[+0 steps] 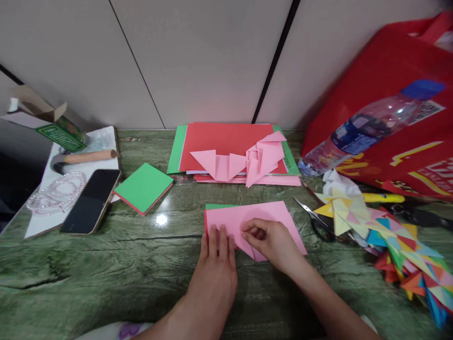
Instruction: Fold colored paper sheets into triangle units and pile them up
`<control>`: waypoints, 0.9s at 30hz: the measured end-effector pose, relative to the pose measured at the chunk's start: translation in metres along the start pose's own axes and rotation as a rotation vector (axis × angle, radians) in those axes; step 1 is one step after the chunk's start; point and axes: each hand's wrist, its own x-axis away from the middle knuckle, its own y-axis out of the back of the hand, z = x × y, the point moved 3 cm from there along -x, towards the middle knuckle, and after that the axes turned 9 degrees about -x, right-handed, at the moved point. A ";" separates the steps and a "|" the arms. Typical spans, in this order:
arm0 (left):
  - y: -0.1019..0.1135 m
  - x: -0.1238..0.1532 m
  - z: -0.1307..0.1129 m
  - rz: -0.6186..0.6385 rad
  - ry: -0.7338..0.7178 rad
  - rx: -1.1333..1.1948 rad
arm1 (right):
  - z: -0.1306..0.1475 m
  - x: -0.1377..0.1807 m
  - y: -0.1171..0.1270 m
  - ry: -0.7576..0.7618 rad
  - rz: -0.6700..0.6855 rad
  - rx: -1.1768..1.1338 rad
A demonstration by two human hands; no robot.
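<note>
Near the middle of the frame, just below centre, we have a pink sheet (pixel 272 215) on the green desk (pixel 141 269), with green and red edges showing beneath its left side. Our left hand (pixel 216 269) lies flat on its left part, palm down, fingers extended and holding nothing. Our right hand (pixel 276 240) has thumb and fingertips drawn together at the folded lower edge; we cannot tell whether paper is caught between them. Above, folded pink pieces (pixel 222 168) rest on a stack topped by a red sheet (pixel 222 137). Left of centre we see a green square (pixel 144 185), and at right, scissors (pixel 320 225) beside a multicoloured folded-paper piece (pixel 399 238).
</note>
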 end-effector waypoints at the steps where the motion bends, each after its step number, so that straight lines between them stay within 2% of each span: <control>1: 0.000 0.000 0.000 -0.001 0.003 -0.003 | 0.000 0.000 0.000 0.000 0.002 0.003; 11: 0.001 -0.002 0.002 0.022 -0.012 0.007 | 0.002 0.000 0.000 -0.012 -0.002 0.002; 27: 0.006 -0.008 0.007 0.160 -0.012 -0.012 | 0.002 0.000 0.000 -0.015 0.005 0.007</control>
